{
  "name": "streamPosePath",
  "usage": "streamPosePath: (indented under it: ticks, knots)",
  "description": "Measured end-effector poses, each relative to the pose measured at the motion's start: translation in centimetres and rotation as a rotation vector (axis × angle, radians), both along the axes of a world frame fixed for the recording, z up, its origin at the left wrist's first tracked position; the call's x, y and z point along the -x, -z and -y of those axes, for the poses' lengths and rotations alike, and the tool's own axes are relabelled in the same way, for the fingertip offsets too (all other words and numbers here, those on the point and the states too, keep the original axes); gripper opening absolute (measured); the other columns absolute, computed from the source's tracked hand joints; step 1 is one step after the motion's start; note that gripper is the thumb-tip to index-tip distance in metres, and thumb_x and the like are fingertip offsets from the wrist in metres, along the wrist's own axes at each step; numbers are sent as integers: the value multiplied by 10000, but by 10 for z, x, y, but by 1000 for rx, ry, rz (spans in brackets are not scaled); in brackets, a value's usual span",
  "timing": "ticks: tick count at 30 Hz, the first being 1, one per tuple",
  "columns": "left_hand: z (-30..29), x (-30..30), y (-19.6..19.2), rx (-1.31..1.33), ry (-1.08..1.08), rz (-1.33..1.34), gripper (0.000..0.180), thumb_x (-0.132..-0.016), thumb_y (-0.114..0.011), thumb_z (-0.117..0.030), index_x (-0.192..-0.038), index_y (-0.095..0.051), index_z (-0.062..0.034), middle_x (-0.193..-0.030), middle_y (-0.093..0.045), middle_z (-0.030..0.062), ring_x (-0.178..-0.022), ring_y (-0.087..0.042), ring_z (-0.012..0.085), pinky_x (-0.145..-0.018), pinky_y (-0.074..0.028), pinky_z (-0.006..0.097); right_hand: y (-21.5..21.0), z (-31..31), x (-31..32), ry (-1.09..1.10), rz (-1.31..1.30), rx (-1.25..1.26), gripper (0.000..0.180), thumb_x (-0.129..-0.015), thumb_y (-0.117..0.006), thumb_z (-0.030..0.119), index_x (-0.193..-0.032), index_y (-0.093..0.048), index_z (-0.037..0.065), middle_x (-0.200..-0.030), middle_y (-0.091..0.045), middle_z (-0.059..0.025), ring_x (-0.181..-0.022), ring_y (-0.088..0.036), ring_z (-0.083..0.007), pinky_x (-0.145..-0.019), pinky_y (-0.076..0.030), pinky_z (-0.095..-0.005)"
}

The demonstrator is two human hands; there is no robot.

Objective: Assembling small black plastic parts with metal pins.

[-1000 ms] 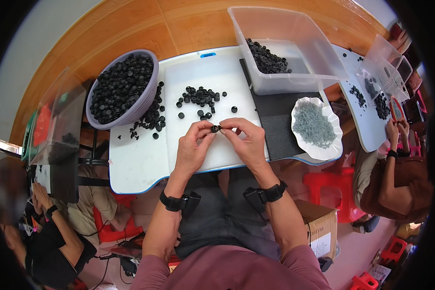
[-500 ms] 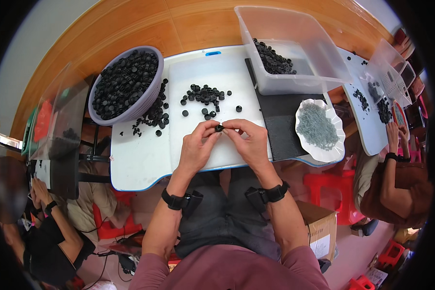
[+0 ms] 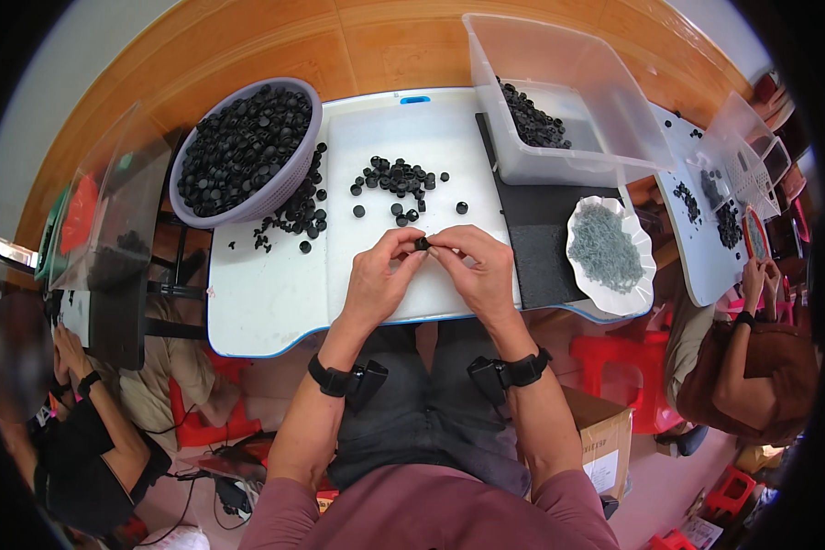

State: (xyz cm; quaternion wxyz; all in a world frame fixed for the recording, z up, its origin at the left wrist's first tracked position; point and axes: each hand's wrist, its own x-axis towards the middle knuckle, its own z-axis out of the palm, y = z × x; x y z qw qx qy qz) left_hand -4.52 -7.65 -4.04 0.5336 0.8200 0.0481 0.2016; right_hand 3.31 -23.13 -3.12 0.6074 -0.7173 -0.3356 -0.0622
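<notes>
My left hand (image 3: 380,280) and my right hand (image 3: 475,272) meet over the white table (image 3: 275,293), fingertips pinched together on one small black cap (image 3: 422,244). Just beyond them lies a loose cluster of the same black caps (image 3: 396,177). A lavender basket (image 3: 289,188) heaped with black caps stands at the far left, with more caps spilled beside it (image 3: 299,214). A clear plastic bin (image 3: 559,156) holding some caps sits at the far right. A white scalloped dish (image 3: 614,295) of small grey pins rests on a black mat (image 3: 539,247) to my right.
A person sits at the right, hands working by another white table (image 3: 706,266) with black parts and clear bins. Another person sits low at the left near a clear bin (image 3: 110,211). Red stools and a cardboard box (image 3: 605,440) stand on the floor below.
Both hands stay pinched on the small cap, shifting slightly toward me and to the right. The rest of the table looks the same.
</notes>
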Motion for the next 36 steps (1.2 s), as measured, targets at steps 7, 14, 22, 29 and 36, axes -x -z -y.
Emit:
streamPosePath:
  ticks: [7,14,22,29,36]
  knots:
    - [0,0,1,8,-6,-28,265,-927,-733,-80,-1168,-660,6,-1032,-764,110,-956,-749,193,-837,-576,309,0,0,1,10,-22,14,111,-861,-748,1,-968,-768,20,-914,-757,-92,-790,-722,-175,-653,-566,-279]
    - [0,1,-1,26,-2,-14,258,-912,-747,-70,-1150,-676,2,-986,-759,89,-886,-722,148,-797,-554,285,-1,0,0,-16,-42,15,114,-864,-748,7,-974,-770,24,-913,-758,-90,-790,-719,-170,-655,-563,-277]
    - [-2,0,1,-31,14,9,238,-919,-742,-90,-1132,-669,-11,-964,-766,112,-879,-754,200,-757,-573,299,-1,2,-1,-26,-110,29,142,-861,-733,-31,-988,-774,18,-949,-764,-95,-827,-723,-172,-671,-552,-274]
    - [0,1,-1,-7,-7,-1,260,-917,-744,-102,-1144,-657,-11,-945,-774,128,-863,-765,220,-726,-570,304,1,2,-4,-66,-121,-7,147,-856,-724,-46,-983,-772,9,-952,-765,-98,-858,-721,-177,-702,-553,-273]
    - [-2,2,4,-41,-4,15,253,-914,-749,-101,-1127,-649,-7,-944,-774,142,-871,-772,246,-730,-580,317,4,1,-5,-104,-61,-5,172,-847,-699,-93,-971,-767,6,-962,-763,-110,-875,-732,-200,-746,-571,-293]
